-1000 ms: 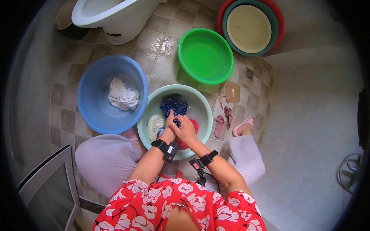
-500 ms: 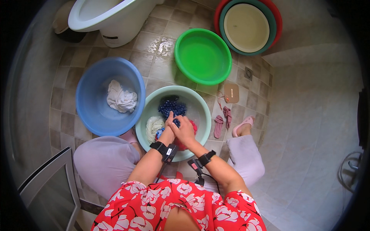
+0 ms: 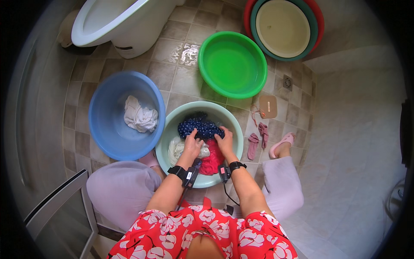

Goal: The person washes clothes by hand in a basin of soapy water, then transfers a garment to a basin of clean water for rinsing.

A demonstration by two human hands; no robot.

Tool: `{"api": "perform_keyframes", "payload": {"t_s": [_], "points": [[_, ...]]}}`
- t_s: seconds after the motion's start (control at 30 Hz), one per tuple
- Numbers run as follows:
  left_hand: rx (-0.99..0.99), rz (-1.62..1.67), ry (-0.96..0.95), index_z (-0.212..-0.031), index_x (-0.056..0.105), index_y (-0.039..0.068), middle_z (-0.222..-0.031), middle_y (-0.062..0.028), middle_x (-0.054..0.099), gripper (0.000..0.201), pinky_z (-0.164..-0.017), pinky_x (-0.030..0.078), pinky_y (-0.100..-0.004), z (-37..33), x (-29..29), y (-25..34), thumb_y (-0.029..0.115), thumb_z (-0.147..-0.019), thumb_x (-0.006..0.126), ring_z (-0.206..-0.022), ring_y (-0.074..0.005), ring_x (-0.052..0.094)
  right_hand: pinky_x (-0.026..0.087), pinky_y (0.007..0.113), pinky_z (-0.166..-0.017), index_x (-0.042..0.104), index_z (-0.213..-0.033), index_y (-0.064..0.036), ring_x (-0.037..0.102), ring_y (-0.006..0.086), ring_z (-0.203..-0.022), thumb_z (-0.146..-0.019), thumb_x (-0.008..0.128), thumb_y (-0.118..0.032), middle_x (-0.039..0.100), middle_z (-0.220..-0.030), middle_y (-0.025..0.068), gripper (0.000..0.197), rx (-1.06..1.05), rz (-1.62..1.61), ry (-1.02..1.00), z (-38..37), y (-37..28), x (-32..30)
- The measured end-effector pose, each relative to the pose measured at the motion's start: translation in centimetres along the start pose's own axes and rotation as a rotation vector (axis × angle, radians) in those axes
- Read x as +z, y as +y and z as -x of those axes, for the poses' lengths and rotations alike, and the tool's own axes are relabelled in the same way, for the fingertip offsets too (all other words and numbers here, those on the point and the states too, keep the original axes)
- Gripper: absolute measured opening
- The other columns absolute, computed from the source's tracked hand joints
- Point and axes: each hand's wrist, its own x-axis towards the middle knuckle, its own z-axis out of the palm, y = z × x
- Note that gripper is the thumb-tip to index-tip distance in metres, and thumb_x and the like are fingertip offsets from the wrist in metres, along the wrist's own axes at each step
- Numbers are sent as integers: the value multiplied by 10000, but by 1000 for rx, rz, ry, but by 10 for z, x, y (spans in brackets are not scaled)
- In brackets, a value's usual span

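Note:
A pale mint-green basin (image 3: 235, 125) stands between my knees with wet laundry in it. Across its far half lies a navy cloth with white dots (image 3: 200, 128), spread sideways between my hands. My left hand (image 3: 192, 145) is closed at the cloth's near left edge, its fingers curled. At the right end, my right hand (image 3: 224, 142) pinches the same cloth. Nearer me in the basin are a red cloth (image 3: 211, 160) and a whitish cloth (image 3: 174, 150), partly under my left hand. Black straps with small devices circle both wrists.
Touching on the left is a blue basin (image 3: 97, 108) with a white cloth (image 3: 140, 114) inside. A bright green basin (image 3: 233, 64) stands ahead, stacked basins (image 3: 282, 32) beyond it. Pink socks (image 3: 253, 146) and a brown square (image 3: 268, 106) lie right. A toilet (image 3: 138, 36) stands far left.
My hands, which were together over the bunched navy cloth, have moved apart. The cloth now stretches wider between them, and more of the red cloth shows. The whole view has shifted slightly.

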Motion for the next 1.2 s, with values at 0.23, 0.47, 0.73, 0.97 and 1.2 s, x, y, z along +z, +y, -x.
{"api": "perform_keyframes", "payload": {"t_s": [0.23,0.47,0.73,0.97,1.2], "points": [[-30,-28,4,-1335,376,115,-1383,-117,416,440,-1036,322,-538,-12,-12,-10,231,-944,542,-1296,-296,360,484,447,-838,593,-1097,-27,609,418,-925,-700,724,-179,644,-962,243,445,41,221,-258,-1,28,18],[-87,-8,-140,-1358,385,90,-1320,-94,500,484,-1023,350,-541,-11,-12,-7,359,-967,480,-1202,-300,476,504,318,-742,600,-1036,-30,631,220,-800,-736,683,-117,659,-875,112,323,481,-447,-237,0,0,16],[-313,114,-184,-1062,553,14,-940,-148,647,462,-778,536,-435,-6,-3,-14,451,-914,535,-845,-299,629,423,205,-668,604,-832,-80,527,71,-689,-772,655,-65,585,-787,-29,80,366,-742,-586,45,-94,-49],[-213,200,-373,-1025,575,128,-971,-71,628,344,-789,516,-435,-20,-31,-22,433,-871,610,-913,-259,599,473,439,-665,578,-838,-20,581,369,-738,-817,661,-295,569,-837,182,287,-300,138,-171,37,-127,2],[-186,15,-94,-1154,564,105,-1137,-118,614,414,-950,436,-490,15,13,-21,449,-937,484,-1045,-298,575,465,450,-780,604,-981,-25,564,389,-893,-848,633,-273,541,-946,200,283,-70,44,-40,23,-86,-5]]}}
